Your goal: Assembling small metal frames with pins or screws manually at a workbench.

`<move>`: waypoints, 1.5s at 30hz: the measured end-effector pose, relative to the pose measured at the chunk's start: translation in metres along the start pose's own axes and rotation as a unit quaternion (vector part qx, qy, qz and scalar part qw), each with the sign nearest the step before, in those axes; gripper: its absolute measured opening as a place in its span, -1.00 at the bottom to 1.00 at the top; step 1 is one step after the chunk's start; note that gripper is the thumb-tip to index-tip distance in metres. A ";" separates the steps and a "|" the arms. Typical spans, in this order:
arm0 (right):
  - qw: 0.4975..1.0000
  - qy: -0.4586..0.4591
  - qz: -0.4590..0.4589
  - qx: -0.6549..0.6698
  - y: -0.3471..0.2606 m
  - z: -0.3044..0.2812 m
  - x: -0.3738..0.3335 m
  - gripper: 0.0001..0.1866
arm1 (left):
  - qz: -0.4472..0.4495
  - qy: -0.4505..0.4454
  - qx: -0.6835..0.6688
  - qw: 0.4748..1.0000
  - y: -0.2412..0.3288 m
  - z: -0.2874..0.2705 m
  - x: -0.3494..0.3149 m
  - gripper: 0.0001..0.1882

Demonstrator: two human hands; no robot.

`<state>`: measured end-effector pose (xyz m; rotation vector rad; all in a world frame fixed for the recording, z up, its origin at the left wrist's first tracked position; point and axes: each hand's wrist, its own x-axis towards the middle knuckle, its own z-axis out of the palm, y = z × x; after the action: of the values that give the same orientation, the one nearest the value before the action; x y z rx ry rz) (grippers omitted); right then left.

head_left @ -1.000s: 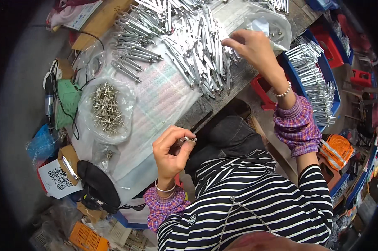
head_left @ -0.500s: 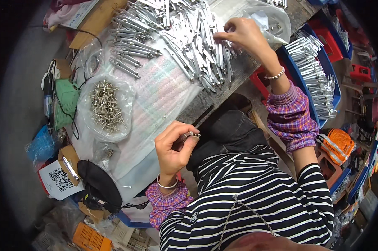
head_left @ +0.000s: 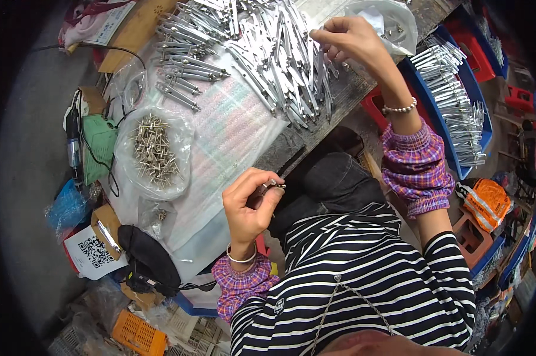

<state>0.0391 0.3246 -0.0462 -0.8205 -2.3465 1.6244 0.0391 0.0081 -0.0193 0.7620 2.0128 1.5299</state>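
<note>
My left hand [head_left: 249, 204] is in front of my body, near the table edge. Its thumb and fingers pinch a small metal part [head_left: 277, 184], mostly covered by the fingertips. My right hand [head_left: 356, 43] reaches over the right side of a heaped pile of slim silver metal bars [head_left: 292, 71]. Its fingers are curled, with thumb and index close together; whatever they may hold is hidden. Left of the bare cloth, a clear plastic bag [head_left: 184, 148] lies open with many metal screws or pins [head_left: 155, 151] in it.
A blue bin [head_left: 449, 142] of similar bars [head_left: 455, 107] stands right of the table. Another clear bag [head_left: 406, 29] lies beyond my right hand. A power screwdriver [head_left: 73, 142] and green box [head_left: 99, 145] are at the left; a black padded object [head_left: 146, 255] lies at the near left.
My right hand has shifted slightly up and right over the bars, its fingers curling more. My left hand keeps its pinch, and the whole view has shifted a little.
</note>
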 end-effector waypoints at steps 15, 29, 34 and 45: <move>0.660 -0.182 0.235 0.690 0.015 0.017 -0.139 -0.73 | -0.018 0.067 -0.062 0.996 0.000 0.016 -0.002 -0.88; 0.588 -0.219 0.359 0.691 0.028 0.060 -0.203 -0.58 | 0.005 0.077 -0.010 0.997 -0.006 0.059 -0.017 -0.86; 0.553 -0.213 0.376 0.712 0.028 0.065 -0.202 -0.67 | -0.009 0.070 -0.010 0.997 -0.010 0.061 -0.022 -0.87; 0.519 -0.206 0.425 0.712 0.038 0.074 -0.204 -0.85 | 0.012 0.084 -0.010 0.996 -0.022 0.066 -0.018 -0.85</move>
<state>0.1895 0.1670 -0.0755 -1.0615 0.2758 3.2711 0.0939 0.0360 -0.0560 0.6722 2.1115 1.6761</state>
